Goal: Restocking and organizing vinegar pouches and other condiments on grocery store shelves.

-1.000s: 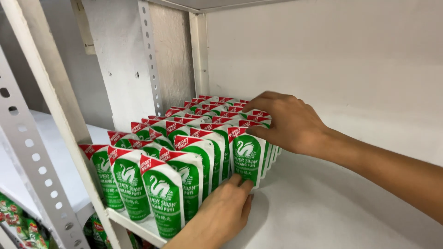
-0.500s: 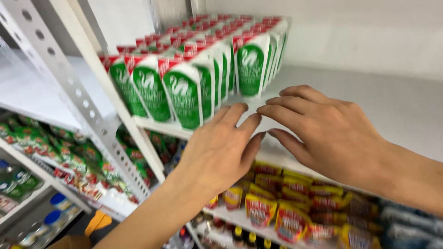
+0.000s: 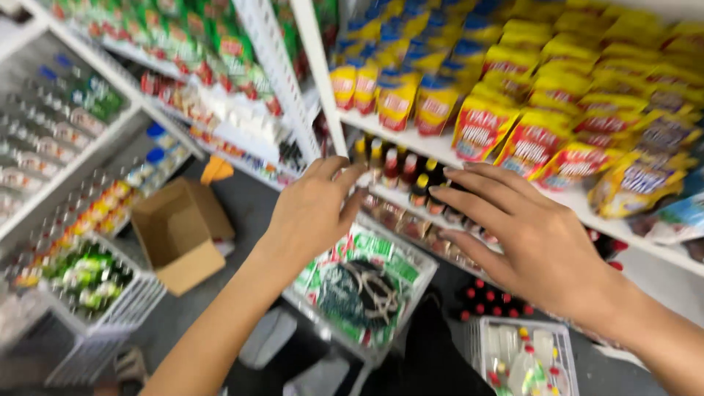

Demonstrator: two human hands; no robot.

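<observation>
Yellow-red pouches [image 3: 535, 139] on upper shelf [image 3: 411, 139]

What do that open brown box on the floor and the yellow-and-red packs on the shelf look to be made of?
The open box looks like plain brown cardboard: matte, with folded flaps. The yellow-and-red packs seem to be glossy plastic film pouches, shiny and puffed, though motion blur leaves this uncertain.

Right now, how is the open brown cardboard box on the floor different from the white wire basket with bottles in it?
The open brown cardboard box has solid walls, while the white wire basket is a see-through grid. The box looks empty inside; the basket holds pale bottles with red caps. The box lies to the left of the left hand; the basket sits below the right hand. Both stand open-topped on the dark floor, and neither hand touches them.
</observation>
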